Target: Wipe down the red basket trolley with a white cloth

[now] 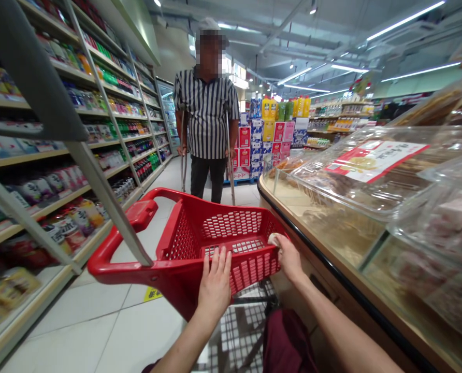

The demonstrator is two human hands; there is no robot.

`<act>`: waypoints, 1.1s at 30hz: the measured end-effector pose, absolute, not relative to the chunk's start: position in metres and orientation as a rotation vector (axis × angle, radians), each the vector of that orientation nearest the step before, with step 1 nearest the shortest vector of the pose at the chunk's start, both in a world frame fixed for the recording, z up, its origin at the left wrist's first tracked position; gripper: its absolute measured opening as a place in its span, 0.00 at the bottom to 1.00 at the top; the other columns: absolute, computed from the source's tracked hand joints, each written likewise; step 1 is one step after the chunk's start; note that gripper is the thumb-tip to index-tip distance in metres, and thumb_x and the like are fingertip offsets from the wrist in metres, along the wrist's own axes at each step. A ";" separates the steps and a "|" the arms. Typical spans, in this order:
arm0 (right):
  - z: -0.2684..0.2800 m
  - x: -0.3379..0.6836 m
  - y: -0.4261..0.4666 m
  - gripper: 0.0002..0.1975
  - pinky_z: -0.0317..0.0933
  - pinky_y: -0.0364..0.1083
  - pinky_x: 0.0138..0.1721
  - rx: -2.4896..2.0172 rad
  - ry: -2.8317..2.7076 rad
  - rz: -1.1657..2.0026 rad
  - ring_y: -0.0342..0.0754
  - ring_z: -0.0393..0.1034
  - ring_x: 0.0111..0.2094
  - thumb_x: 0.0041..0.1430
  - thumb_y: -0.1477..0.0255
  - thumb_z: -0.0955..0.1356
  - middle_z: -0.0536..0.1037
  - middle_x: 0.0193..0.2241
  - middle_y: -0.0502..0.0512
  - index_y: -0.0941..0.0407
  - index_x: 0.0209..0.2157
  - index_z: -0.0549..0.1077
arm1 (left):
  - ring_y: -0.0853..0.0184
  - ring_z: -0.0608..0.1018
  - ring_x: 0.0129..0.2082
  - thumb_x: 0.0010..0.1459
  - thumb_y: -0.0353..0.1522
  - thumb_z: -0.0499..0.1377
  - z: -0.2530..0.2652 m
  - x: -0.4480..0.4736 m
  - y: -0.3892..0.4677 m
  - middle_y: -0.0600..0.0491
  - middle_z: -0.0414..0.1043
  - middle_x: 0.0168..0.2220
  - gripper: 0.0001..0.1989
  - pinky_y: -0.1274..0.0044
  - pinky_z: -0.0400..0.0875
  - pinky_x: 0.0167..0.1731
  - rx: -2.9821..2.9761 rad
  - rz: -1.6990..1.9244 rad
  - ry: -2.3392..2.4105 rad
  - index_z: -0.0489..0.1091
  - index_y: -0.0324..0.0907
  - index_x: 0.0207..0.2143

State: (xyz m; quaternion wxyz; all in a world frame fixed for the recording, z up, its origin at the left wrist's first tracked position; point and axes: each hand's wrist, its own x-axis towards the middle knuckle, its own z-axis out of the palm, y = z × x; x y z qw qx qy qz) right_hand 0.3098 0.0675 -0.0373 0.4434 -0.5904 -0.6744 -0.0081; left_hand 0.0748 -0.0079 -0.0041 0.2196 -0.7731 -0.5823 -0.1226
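1. While the red cart basket (250,270) stood just beside the display counter (332,251), one perforated wall faced the wearer.
2. Left hand (217,274): the fingers were extended, slightly spread, and lay over the near rim (250,254); no grip was visible.
3. Right hand (288,254): the fingers were closed on a small white wad (273,239) at the basket's corner. Whether they also gripped the rim could not be told.
4. Basket handling: the walls appeared to be moulded plastic, judged stiff, fairly light and hard to break; the smooth rim was probably somewhat slippery.
5. Wad handling: it looked soft and very light; a fingertip pinch was judged sufficient.
6. Hold points: the thick looped red bar (99,259) appeared the firmest grip; the rim suited steadying only.
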 end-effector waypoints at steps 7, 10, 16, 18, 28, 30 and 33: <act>-0.038 0.302 0.063 0.27 0.57 0.51 0.52 -1.327 -1.857 -0.051 0.48 0.62 0.50 0.44 0.84 0.57 0.70 0.48 0.54 0.54 0.45 0.70 | 0.58 0.50 0.59 0.52 0.34 0.48 -0.005 0.072 -0.008 0.47 0.49 0.59 0.28 0.62 0.39 0.57 -2.135 -0.337 -1.588 0.52 0.38 0.56; -0.039 0.304 0.061 0.28 0.57 0.53 0.51 -1.428 -1.752 -0.087 0.50 0.62 0.50 0.42 0.85 0.57 0.70 0.47 0.55 0.54 0.45 0.70 | 0.57 0.50 0.59 0.52 0.34 0.48 -0.006 0.073 -0.009 0.47 0.49 0.59 0.28 0.62 0.39 0.57 -2.123 -0.348 -1.586 0.52 0.38 0.56; -0.041 0.284 0.052 0.29 0.55 0.51 0.53 -1.186 -1.941 -0.104 0.46 0.57 0.54 0.45 0.85 0.57 0.66 0.51 0.53 0.52 0.49 0.67 | 0.57 0.50 0.59 0.52 0.34 0.48 -0.005 0.074 -0.009 0.46 0.49 0.59 0.29 0.61 0.39 0.57 -2.133 -0.344 -1.589 0.51 0.37 0.57; -0.039 0.293 0.056 0.27 0.56 0.52 0.52 -1.322 -1.846 -0.129 0.48 0.60 0.51 0.44 0.85 0.57 0.69 0.48 0.55 0.54 0.46 0.69 | 0.57 0.50 0.59 0.52 0.34 0.48 -0.005 0.074 -0.009 0.47 0.48 0.60 0.29 0.62 0.40 0.57 -2.146 -0.335 -1.581 0.50 0.37 0.57; -0.032 0.253 0.044 0.30 0.54 0.53 0.53 -1.153 -1.930 -0.021 0.48 0.58 0.53 0.42 0.87 0.56 0.67 0.50 0.54 0.54 0.47 0.68 | 0.58 0.49 0.60 0.52 0.34 0.48 -0.002 0.073 -0.013 0.47 0.48 0.60 0.29 0.62 0.39 0.57 -2.173 -0.343 -1.608 0.50 0.37 0.57; -0.032 0.259 0.047 0.28 0.55 0.55 0.52 -1.251 -1.862 -0.028 0.49 0.60 0.52 0.42 0.86 0.57 0.70 0.48 0.55 0.54 0.45 0.70 | 0.58 0.49 0.60 0.52 0.34 0.48 -0.001 0.073 -0.013 0.46 0.47 0.60 0.29 0.62 0.39 0.57 -2.188 -0.334 -1.605 0.50 0.37 0.57; -0.031 0.261 0.048 0.28 0.55 0.55 0.52 -1.291 -1.834 -0.024 0.49 0.60 0.51 0.42 0.86 0.57 0.70 0.47 0.56 0.54 0.44 0.70 | 0.56 0.49 0.59 0.52 0.35 0.48 -0.002 0.077 -0.014 0.46 0.47 0.60 0.29 0.61 0.40 0.56 -2.196 -0.334 -1.625 0.50 0.36 0.57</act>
